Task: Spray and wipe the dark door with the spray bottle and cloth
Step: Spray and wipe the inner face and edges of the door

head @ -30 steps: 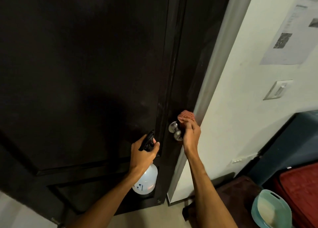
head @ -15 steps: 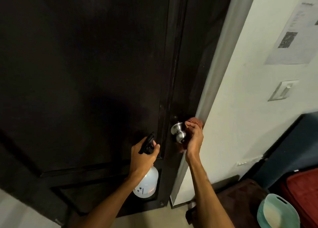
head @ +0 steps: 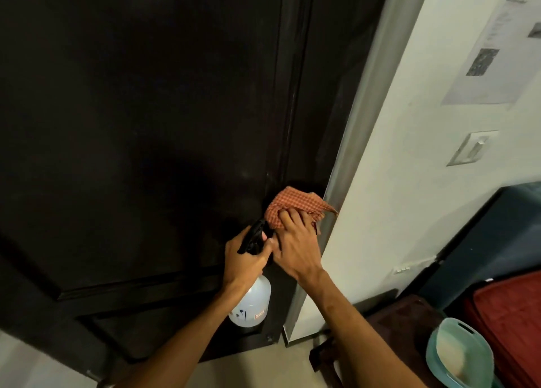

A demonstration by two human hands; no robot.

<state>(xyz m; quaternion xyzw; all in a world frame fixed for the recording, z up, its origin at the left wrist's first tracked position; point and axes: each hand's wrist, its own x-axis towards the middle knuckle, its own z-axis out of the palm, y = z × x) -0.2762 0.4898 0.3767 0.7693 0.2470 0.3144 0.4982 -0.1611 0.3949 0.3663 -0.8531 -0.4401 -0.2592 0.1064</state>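
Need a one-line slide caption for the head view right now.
Right hand holds an orange checked cloth against the dark door near its edge; left hand grips the spray bottle.

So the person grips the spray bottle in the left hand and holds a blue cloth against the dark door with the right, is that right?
Not quite. The head view shows the cloth is orange-red checked, not blue. The rest stands: the left hand grips the spray bottle and the right hand holds the cloth against the dark door.
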